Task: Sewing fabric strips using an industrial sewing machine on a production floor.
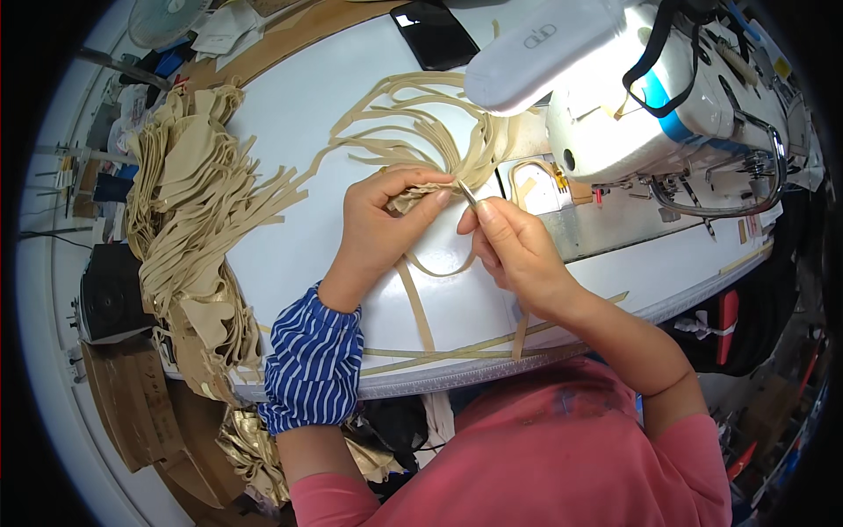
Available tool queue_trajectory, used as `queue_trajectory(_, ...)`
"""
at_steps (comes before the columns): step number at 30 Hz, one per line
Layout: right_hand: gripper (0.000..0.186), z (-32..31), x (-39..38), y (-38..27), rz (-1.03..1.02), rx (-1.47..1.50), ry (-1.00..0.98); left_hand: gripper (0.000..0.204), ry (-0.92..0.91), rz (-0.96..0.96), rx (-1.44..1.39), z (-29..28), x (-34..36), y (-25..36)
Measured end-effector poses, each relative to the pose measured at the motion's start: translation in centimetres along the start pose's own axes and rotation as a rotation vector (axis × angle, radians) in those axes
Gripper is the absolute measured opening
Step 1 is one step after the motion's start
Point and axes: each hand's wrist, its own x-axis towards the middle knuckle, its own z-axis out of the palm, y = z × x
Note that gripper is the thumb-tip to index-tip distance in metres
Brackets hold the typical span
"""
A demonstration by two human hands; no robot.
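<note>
My left hand (378, 224), below a blue striped sleeve cover (312, 360), pinches a gathered tan fabric piece (408, 198) at the middle of the table. Long tan strips (404, 123) loop away from it toward the back, and others hang toward the front edge. My right hand (518, 255) grips a slim silver metal tool (467, 193), its tip meeting the fabric beside my left fingertips; whether it is tweezers or snips I cannot tell.
A white sewing machine (597, 105) occupies the right side of the white table (290, 255). A large tan fabric pile (184, 184) lies at left. A black phone (435, 35) rests at the back. Cardboard (123, 395) stands below left.
</note>
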Motion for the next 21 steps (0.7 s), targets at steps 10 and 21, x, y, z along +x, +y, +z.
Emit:
queue_trajectory(10, 0.033, 0.14, -0.23, -0.14, 0.143, 0.121, -0.030, 0.019, 0.008, 0.017, 0.008, -0.09, 0.00, 0.00)
queue_trajectory(21, 0.033, -0.06, 0.18, -0.01, 0.075, -0.040, 0.005, 0.017, -0.001, 0.071, 0.052, -0.19, -0.10, -0.09)
